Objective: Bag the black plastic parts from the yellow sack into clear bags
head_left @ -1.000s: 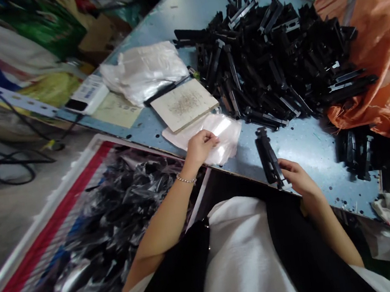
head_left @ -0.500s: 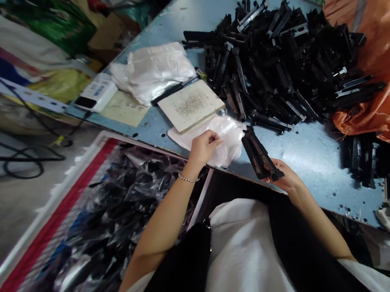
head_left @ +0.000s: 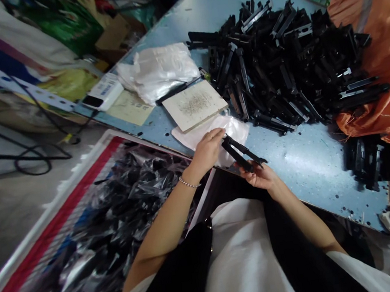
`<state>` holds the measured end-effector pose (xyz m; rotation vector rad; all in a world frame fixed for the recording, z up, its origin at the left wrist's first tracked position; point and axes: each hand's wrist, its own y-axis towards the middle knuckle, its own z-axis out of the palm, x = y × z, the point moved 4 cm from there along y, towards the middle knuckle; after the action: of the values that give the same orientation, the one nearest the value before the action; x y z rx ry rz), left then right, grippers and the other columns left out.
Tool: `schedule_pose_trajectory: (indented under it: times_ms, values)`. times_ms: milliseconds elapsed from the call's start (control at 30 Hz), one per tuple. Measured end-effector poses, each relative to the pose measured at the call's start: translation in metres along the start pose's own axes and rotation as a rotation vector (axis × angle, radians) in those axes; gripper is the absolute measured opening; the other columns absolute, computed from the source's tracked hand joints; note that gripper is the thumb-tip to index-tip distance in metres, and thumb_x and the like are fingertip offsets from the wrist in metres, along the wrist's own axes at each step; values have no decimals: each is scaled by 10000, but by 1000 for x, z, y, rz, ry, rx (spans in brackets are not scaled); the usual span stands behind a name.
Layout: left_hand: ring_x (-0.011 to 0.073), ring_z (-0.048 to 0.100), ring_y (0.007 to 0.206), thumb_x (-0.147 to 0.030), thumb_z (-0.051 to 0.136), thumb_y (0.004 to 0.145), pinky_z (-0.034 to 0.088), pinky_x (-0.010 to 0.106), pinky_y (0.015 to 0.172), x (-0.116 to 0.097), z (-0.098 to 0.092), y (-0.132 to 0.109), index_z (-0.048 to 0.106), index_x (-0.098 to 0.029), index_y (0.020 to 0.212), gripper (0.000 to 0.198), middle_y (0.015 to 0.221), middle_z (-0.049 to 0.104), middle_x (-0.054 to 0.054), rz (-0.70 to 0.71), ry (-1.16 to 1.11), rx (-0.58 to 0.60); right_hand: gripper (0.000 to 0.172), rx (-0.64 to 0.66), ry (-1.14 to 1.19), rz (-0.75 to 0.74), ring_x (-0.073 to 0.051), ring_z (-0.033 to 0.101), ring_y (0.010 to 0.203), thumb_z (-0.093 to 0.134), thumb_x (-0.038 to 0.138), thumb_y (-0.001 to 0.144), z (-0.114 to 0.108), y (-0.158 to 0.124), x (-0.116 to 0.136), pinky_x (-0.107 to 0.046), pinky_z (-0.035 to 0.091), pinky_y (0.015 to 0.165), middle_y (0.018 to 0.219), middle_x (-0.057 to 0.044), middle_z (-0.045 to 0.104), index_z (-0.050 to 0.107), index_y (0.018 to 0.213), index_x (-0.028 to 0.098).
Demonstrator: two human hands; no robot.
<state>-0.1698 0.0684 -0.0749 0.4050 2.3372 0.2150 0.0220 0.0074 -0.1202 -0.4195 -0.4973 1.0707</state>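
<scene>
In my right hand (head_left: 259,176) are long, narrow black plastic pieces (head_left: 239,152), gripped at their near end and pointing away to the left. They lie side by side, slightly spread. My left hand (head_left: 207,153), with a beaded bracelet at its wrist, is at their far end, fingers together on a thin clear plastic bag (head_left: 237,126); its thumb is hidden. More such bags lie flat under a pale board (head_left: 194,104) with specks on it. A large heap of similar black pieces (head_left: 271,73) covers the blue table beyond.
At left below the table is a red-and-white-rimmed crate (head_left: 54,236) of bagged black parts. A folded stack of clear bags (head_left: 167,70), a white device (head_left: 103,92) and a paper card (head_left: 130,107) lie on the blue table (head_left: 312,159). An orange sack (head_left: 380,54) stands right.
My right hand has moved left with the black pieces, bringing their far end to my left hand. My left hand's fingers have straightened. The view has shifted slightly.
</scene>
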Motion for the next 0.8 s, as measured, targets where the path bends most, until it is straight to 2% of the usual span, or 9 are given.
schedule_pose_trajectory:
  times_ms: [133, 233, 333, 467, 500, 567, 667, 733, 800]
  values:
    - [218, 459, 1397, -75, 338, 950, 413, 434, 1175, -33, 0, -18, 370, -211, 1516, 583, 1505, 475, 121, 159, -27, -1, 305, 41, -32, -144, -85, 406, 563, 618, 328, 861, 4, 8, 3, -136, 398, 419, 761, -11, 578, 622, 1096, 133]
    - [207, 453, 1405, -62, 330, 960, 414, 416, 1181, -63, 1, -34, 271, -265, 1560, 636, 1517, 461, 104, 243, -95, -19, 244, -58, -239, -295, -89, 382, 544, 648, 382, 821, 4, 5, 10, -164, 375, 430, 715, 3, 555, 643, 942, 170]
    - [194, 474, 1390, -35, 332, 944, 436, 391, 1170, -88, 8, -47, 222, -277, 1574, 683, 1505, 477, 98, 287, -127, 44, 182, -199, -506, -474, -106, 451, 601, 714, 352, 757, 7, -6, 20, -189, 415, 517, 704, 16, 571, 625, 796, 197]
    - [232, 515, 1357, -87, 441, 925, 466, 402, 1143, -110, 16, -59, 325, -197, 1530, 626, 1448, 528, 136, 323, -39, 198, 124, -449, -1074, -746, -169, 553, 779, 702, 297, 781, 26, -38, 26, -268, 484, 725, 788, 0, 646, 665, 845, 197]
    - [237, 547, 1323, -121, 470, 933, 480, 404, 1127, -114, 10, -62, 390, -183, 1492, 567, 1401, 566, 140, 305, -19, 196, 146, -436, -1144, -741, -179, 570, 799, 697, 298, 792, 32, -45, 24, -287, 491, 751, 816, -5, 664, 678, 897, 198]
    - [223, 616, 1227, -210, 506, 959, 512, 383, 1081, -117, -14, -70, 510, -188, 1395, 436, 1300, 635, 122, 221, -21, 143, 278, -290, -1144, -622, -185, 611, 829, 703, 306, 807, 42, -56, 15, -315, 511, 783, 908, -21, 700, 687, 1066, 207]
    - [200, 666, 1114, -377, 536, 962, 530, 329, 1017, -91, -64, -89, 607, -238, 1293, 365, 1235, 681, 72, -33, -30, 89, 440, -109, -1008, -436, -178, 661, 871, 712, 332, 835, 46, -70, 5, -337, 541, 801, 1069, -53, 718, 638, 1259, 238]
    - [221, 675, 1093, -462, 552, 934, 511, 334, 1016, -42, -85, -107, 647, -254, 1250, 390, 1212, 704, 53, -278, 57, 170, 410, -154, -961, -458, -168, 673, 856, 714, 357, 846, 40, -76, 9, -340, 553, 794, 1079, -61, 722, 651, 1235, 243]
    - [267, 688, 1067, -486, 589, 885, 498, 353, 1002, 26, -83, -130, 708, -221, 1136, 384, 1130, 741, 75, -565, 201, 378, 355, -250, -932, -537, -158, 673, 811, 721, 392, 838, 29, -78, 15, -336, 560, 774, 1007, -48, 732, 678, 1157, 241]
